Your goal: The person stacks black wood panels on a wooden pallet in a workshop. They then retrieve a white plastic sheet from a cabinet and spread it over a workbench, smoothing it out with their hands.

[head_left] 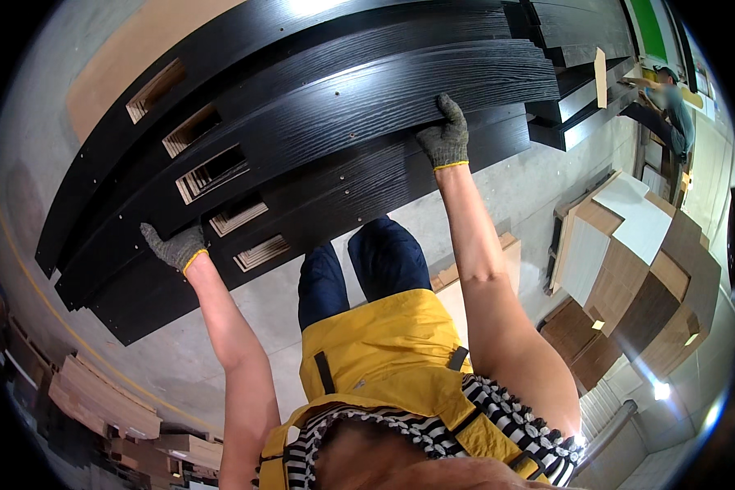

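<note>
Several long black wood-grain panels lie in stacks in front of me, each with a rectangular cutout near its left end. A black panel (318,135) on top of one stack is between my hands. My left hand (177,247), in a dark grey knit glove with a yellow cuff, grips its near edge towards the left end, thumb on top. In a matching glove, my right hand (445,140) grips the same edge near the right end, thumb also on the upper face. The fingers of both hands are partly hidden below the edge. Small holes dot the panel's surface.
More black boards (576,98) are stacked at the far right. Beyond them a person (670,114) stands. Piles of brown and white boards (621,253) stand to my right, and brown boards (106,400) lie at the lower left. A yellow line (82,343) crosses the concrete floor.
</note>
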### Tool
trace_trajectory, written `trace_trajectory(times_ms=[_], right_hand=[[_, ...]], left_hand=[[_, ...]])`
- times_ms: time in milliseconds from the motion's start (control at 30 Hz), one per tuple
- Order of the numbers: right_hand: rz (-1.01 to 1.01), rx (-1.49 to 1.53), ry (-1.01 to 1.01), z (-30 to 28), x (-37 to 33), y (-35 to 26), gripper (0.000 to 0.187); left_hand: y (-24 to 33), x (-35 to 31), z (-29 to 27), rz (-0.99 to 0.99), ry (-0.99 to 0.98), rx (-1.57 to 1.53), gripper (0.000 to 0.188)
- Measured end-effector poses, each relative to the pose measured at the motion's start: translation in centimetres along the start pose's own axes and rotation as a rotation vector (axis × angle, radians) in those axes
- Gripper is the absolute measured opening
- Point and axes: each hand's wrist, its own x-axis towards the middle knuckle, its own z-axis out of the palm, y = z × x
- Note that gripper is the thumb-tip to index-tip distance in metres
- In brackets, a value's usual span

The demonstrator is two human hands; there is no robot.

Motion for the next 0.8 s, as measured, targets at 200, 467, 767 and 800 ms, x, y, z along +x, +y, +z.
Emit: trace_trajectory(times_ms=[200, 467, 767, 800], right_hand=[[0.008, 0.111, -0.064, 1.1, -0.3, -0.1, 0.030], [-0.052, 0.102, -0.116, 1.7, 0.3, 0.7, 0.036], [-0.063, 0.074, -0.101, 1.5, 3.9, 2.3, 0.040], [-0.065, 0.066, -0.105, 1.6, 4.0, 2.3, 0.039]], left_hand=[[0.3, 0.5, -1.2, -0.027, -0.095, -0.021, 0.054], [-0.1, 0.5, -1.0, 0.006, -0.043, -0.058, 0.048], [1.5, 1.5, -0.5, 0.036, -0.003, -0.061, 0.051], [1.6, 1.7, -0.7, 0.016, -0.011, -0.077, 0.051]])
